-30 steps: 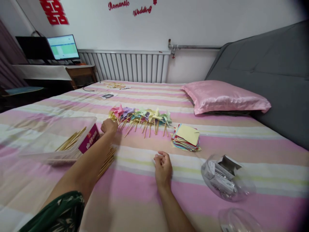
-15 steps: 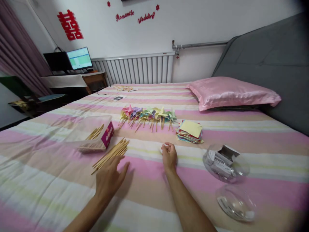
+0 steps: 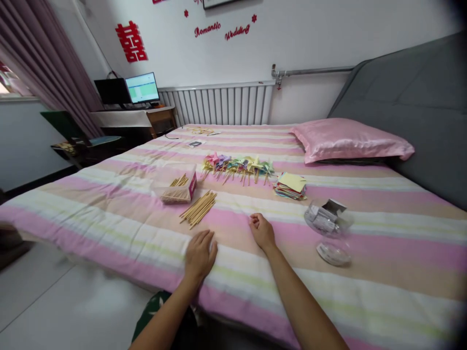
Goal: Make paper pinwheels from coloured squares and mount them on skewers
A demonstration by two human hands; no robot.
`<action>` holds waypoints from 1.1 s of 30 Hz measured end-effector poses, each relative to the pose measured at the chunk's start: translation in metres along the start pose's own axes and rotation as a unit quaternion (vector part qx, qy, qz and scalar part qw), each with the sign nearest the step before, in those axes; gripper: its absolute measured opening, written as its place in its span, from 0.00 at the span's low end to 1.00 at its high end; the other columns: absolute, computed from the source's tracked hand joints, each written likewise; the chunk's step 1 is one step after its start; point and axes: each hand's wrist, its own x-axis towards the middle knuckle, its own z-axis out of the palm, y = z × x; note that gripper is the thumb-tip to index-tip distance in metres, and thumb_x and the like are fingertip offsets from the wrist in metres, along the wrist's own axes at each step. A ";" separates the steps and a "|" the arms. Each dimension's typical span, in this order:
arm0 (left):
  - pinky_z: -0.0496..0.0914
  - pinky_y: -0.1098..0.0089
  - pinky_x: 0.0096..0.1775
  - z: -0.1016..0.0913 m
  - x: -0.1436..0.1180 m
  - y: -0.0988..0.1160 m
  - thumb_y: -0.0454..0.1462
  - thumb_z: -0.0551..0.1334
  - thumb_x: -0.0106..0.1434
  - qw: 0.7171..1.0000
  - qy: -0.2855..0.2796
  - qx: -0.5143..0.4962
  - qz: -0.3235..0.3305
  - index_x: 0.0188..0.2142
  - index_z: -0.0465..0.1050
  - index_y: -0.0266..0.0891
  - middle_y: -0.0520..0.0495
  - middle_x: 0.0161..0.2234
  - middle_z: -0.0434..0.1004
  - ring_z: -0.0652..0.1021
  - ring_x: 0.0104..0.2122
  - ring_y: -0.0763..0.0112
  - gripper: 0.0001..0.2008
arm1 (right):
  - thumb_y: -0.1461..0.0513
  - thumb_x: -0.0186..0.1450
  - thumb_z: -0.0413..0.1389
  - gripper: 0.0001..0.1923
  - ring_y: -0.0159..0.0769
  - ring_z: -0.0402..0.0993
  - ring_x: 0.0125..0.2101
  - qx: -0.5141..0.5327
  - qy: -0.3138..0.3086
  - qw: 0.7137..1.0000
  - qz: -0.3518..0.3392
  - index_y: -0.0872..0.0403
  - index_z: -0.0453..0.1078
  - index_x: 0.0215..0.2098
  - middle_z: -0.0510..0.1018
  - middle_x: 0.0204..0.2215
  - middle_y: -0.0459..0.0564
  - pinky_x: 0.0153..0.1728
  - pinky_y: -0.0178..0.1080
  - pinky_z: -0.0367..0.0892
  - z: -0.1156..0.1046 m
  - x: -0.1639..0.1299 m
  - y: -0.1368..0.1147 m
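My left hand (image 3: 200, 253) rests palm down on the striped bedspread (image 3: 233, 296), its fingers out and the thumb a little apart, holding nothing. Just beyond it lies a loose bundle of thin wooden sticks (image 3: 199, 209). My right hand (image 3: 262, 232) is on the bedspread with its fingers curled in; whatever they may hold is too small or hidden. Farther off, a row of paper pinwheels (image 3: 251, 165) on sticks lies across the bed. To the right of them is a stack of coloured paper squares (image 3: 292, 182).
A clear plastic box (image 3: 177, 197) with more sticks stands left of the bundle. On the right are a clear container (image 3: 324, 216) with small packets and a clear lid-like piece (image 3: 333, 253). A pink pillow (image 3: 350, 138) lies by the grey headboard (image 3: 408, 107).
The view has pulled back and swung left, showing the bed's edge and floor. My left hand has drawn away from the stick bundle towards me. The right hand keeps its curl.
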 end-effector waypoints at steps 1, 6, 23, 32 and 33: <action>0.64 0.58 0.52 0.000 -0.001 0.000 0.39 0.52 0.63 1.000 0.002 -0.002 -0.002 0.46 0.72 0.37 0.41 0.45 0.76 0.72 0.48 0.59 0.16 | 0.60 0.57 0.51 0.11 0.34 0.71 0.27 -0.007 -0.002 1.000 -0.003 0.53 0.68 0.38 0.77 0.30 0.47 0.33 0.38 0.65 -0.004 -0.008 0.001; 0.63 0.59 0.52 0.001 -0.003 0.000 0.39 0.52 0.63 1.000 0.004 -0.003 -0.004 0.45 0.73 0.37 0.42 0.45 0.76 0.73 0.47 0.60 0.16 | 0.60 0.58 0.50 0.12 0.36 0.73 0.29 -0.038 -0.002 0.999 -0.010 0.54 0.68 0.39 0.77 0.31 0.49 0.35 0.40 0.67 -0.028 -0.051 0.002; 0.60 0.61 0.53 0.004 0.005 0.000 0.39 0.50 0.62 1.000 -0.003 -0.028 0.000 0.44 0.73 0.34 0.39 0.45 0.76 0.72 0.47 0.59 0.18 | 0.63 0.62 0.45 0.09 0.34 0.70 0.29 -0.274 0.100 0.956 -0.032 0.53 0.67 0.34 0.75 0.30 0.48 0.30 0.33 0.58 -0.075 -0.147 -0.013; 0.60 0.65 0.51 0.006 0.011 0.003 0.40 0.50 0.61 1.000 -0.009 0.016 -0.009 0.43 0.75 0.34 0.40 0.43 0.77 0.72 0.45 0.59 0.19 | 0.64 0.62 0.46 0.08 0.33 0.69 0.28 -0.272 0.107 0.955 -0.043 0.53 0.66 0.34 0.74 0.29 0.47 0.29 0.33 0.56 -0.076 -0.146 -0.010; 0.61 0.65 0.51 0.005 0.012 0.005 0.40 0.50 0.61 1.000 -0.015 0.023 -0.015 0.42 0.75 0.35 0.40 0.43 0.77 0.72 0.44 0.59 0.19 | 0.63 0.62 0.46 0.08 0.33 0.69 0.28 -0.274 0.105 0.955 -0.042 0.53 0.66 0.34 0.74 0.29 0.47 0.29 0.33 0.55 -0.077 -0.146 -0.011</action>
